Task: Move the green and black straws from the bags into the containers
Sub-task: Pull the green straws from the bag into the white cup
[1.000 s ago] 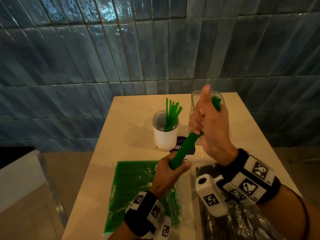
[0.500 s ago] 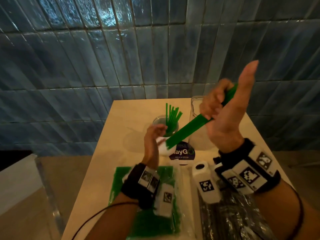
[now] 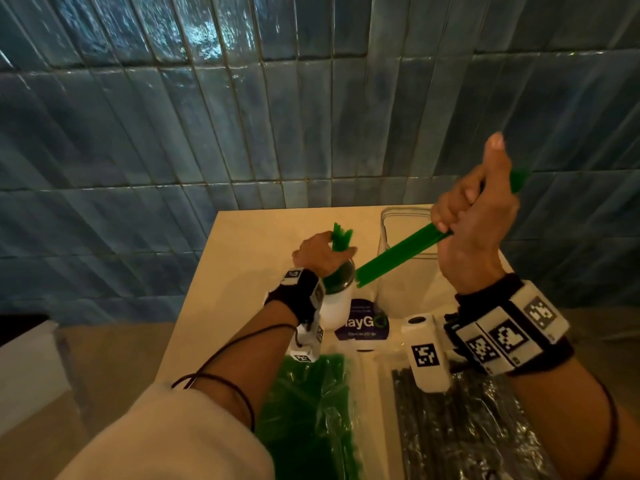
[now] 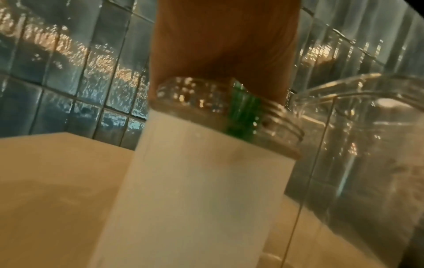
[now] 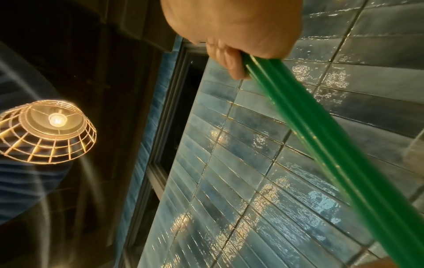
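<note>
green straw bundle (image 3: 401,251) slanted above jar (image 3: 337,299)

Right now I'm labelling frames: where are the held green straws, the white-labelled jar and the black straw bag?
held green straws (image 3: 401,252), head view, mid-bundle.
white-labelled jar (image 4: 201,190), left wrist view, label.
black straw bag (image 3: 460,434), head view, plastic.

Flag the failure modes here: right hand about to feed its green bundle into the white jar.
1. The green straw bundle in the right hand is tilted, its tip beside the white jar rather than over the mouth; it may hit the rim.
2. The left hand covers part of the opening, gathering the straws already inside; little room remains.
3. A side push could tip the jar.
</note>
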`<state>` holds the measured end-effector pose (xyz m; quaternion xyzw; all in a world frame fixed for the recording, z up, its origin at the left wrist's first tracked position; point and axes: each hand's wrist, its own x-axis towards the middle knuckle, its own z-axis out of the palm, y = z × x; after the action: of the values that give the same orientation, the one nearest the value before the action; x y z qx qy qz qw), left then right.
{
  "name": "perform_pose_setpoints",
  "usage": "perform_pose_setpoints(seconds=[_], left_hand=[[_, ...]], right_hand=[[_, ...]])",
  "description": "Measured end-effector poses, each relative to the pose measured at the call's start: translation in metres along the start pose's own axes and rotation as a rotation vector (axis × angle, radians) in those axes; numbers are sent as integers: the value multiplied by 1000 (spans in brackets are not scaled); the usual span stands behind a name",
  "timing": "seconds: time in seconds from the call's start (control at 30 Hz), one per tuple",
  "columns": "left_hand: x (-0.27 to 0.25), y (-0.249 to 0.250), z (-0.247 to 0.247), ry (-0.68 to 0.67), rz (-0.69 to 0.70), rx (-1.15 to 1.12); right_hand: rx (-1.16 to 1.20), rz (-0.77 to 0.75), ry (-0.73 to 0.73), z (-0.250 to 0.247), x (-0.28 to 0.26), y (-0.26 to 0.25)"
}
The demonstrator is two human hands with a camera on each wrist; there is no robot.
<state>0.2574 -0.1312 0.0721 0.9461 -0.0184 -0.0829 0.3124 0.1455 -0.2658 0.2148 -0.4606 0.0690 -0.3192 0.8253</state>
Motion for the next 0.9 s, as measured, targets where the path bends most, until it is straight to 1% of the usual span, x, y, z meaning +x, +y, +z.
perform_pose_setpoints(seconds=[0.1,0.17,0.27,0.33,0.4,0.47,0.53,0.57,0.63,0.7,0.77,0.83,0.9], left_hand=[[7,-4,-5,67,-85,-334],[10,-12,-10,62,-95,-440],[6,-23,-16,-1,-73,-519],[-3,-27,-20,-49,-37,-597],[-13,-30,-22,-93,-22,-687],[-22,-38,-18,-133,-4,-745],[-31,-50,-11,-162,68,-704],[-35,-55,-7,-172,105,-646],[-37,-60,1,-166,134,-525],[-36,-60,6,-112,110,-483],[-34,-58,8,-70,56,-537],[-34,-56,11,-21,40,-543],[-34,-55,12,17,50,-523]], right_hand=[[-19,2,6,4,3,10],[-29,0,13,11,5,19],[-66,24,40,25,9,38],[-140,22,44,36,10,59],[-255,42,15,44,9,84],[-407,106,-62,47,6,110],[-544,168,-164,45,3,134],[-593,190,-208,43,3,146],[-671,203,-261,38,3,162],[-789,171,-298,33,4,175],[-928,185,-373,30,4,183],[-986,266,-484,28,1,182],[-971,351,-549,24,-1,180]])
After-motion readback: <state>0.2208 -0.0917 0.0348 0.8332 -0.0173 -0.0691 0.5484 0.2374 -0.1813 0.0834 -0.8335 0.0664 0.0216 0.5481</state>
